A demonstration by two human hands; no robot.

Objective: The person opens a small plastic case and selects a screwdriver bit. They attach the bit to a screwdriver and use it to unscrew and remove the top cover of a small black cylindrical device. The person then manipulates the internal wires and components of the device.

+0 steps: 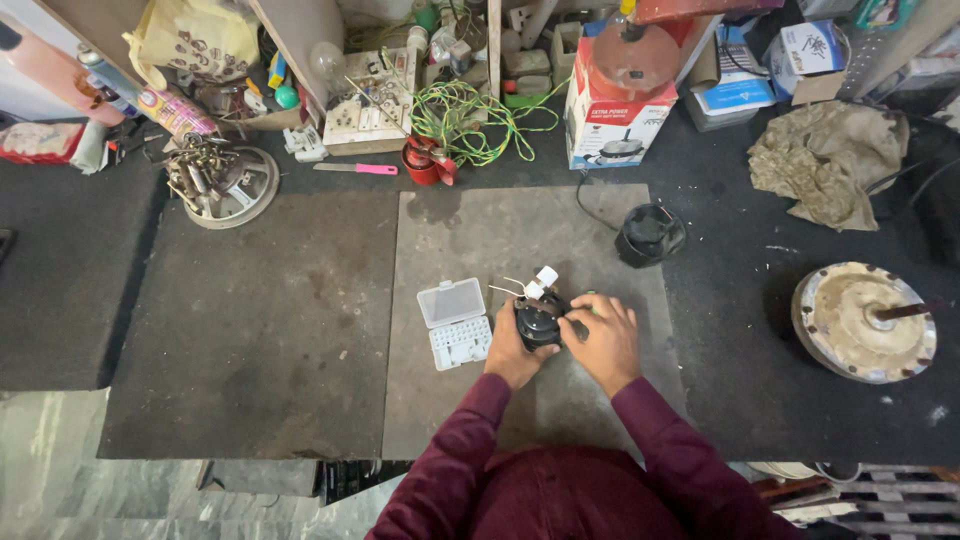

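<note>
Head view, looking down on a dark work surface (250, 330) with a grey mat (450, 400) at centre.

Both hands meet near the middle of the mat on a small black round motor part (537, 322). Left hand (512, 352) cups it from the left and below, fingers wrapped on its side. Right hand (603, 335) is closed on its right side, fingertips pressed at the top edge. Whether the part rests on the mat or is lifted slightly, cannot tell. White capped connectors and thin wires (533, 284) stick up from its far side.

Just left of the left hand: an open clear plastic bit case (455, 322), lid hinged back, lying flat on the mat, close to the hand but apart from it.

Farther up and right, a second black round housing (650, 234) sits at the mat's edge with a dark cord running off it. Far right, well apart: a worn cream-coloured disc with a central shaft (865, 322). A crumpled tan cloth (828, 160) lies above that.

Back of the surface is cluttered: coil of green-yellow wire (470, 115), pink-handled knife (357, 168), round tray of metal scrap (222, 180), a red-and-white carton (615, 110).

Maroon sleeves (560, 480) cover both forearms.
</note>
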